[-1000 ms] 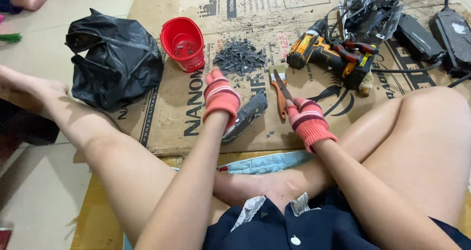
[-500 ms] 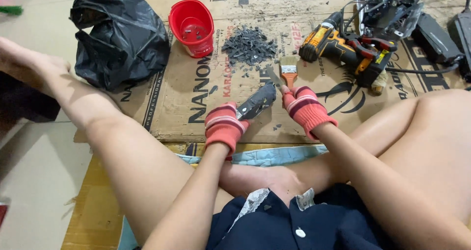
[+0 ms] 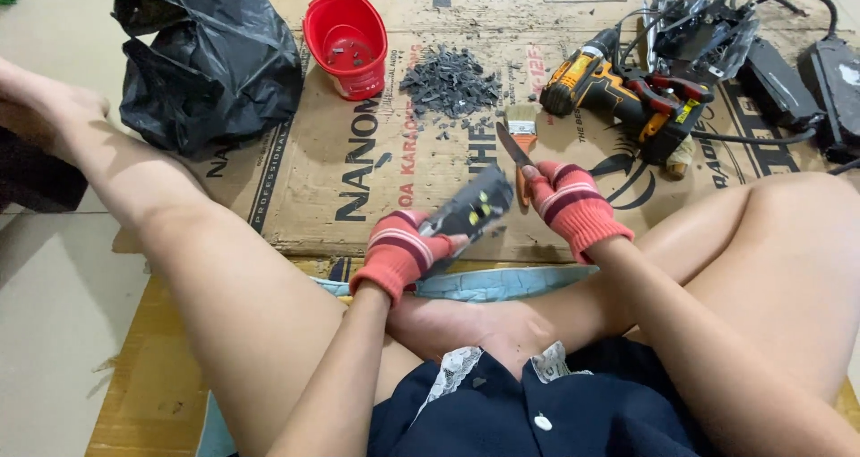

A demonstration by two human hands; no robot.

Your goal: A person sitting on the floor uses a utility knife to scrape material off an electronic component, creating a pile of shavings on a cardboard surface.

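Dark electronic module (image 3: 472, 211): clasped in gloved left hand (image 3: 400, 251), above cardboard. Orange-handled pliers (image 3: 517, 157): gripped by gloved right hand (image 3: 571, 202), tips just beside module.

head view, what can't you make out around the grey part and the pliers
- Flat dark grey plastic part: its lower end is hidden inside the left hand in a red striped glove.
- Orange-handled pliers: the handles are covered by the right hand; whether the tip touches the part is unclear.
- Red plastic tub: the small bits inside are too small to identify.
- Black power bricks: cut off by the right edge.
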